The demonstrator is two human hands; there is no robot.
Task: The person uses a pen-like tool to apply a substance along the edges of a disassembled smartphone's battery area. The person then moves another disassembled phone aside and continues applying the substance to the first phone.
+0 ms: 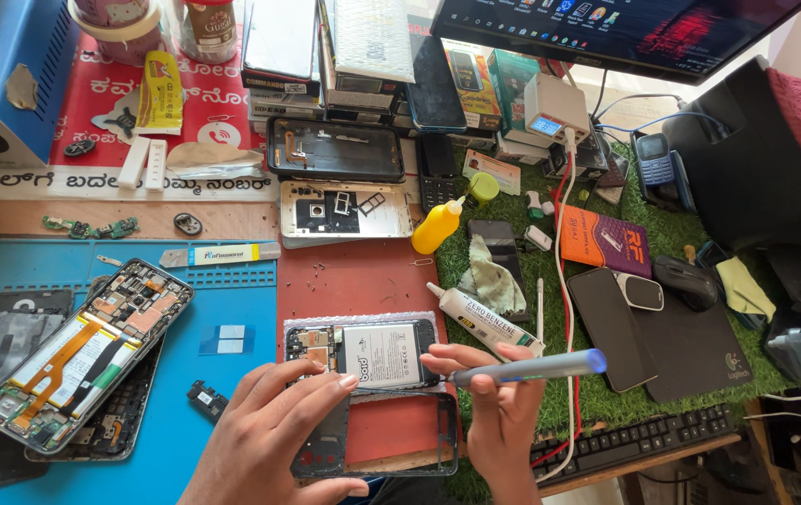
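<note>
At the surface's [232,309] six o'clock edge, the left hand [274,435] presses open fingers on an opened phone [363,355] while the right hand [494,411], closed around a screwdriver [527,367], works at the battery's [382,353] three o'clock side; steady, upright pressure seems wise.

The left hand [274,435] covers the lower left corner of the opened black phone with its white battery [363,355], and the bottom edge cuts both wrists.

Two opened phones [363,353] [82,351], one yellow bottle [438,227], one glue tube [483,321], one keyboard [639,440].
</note>
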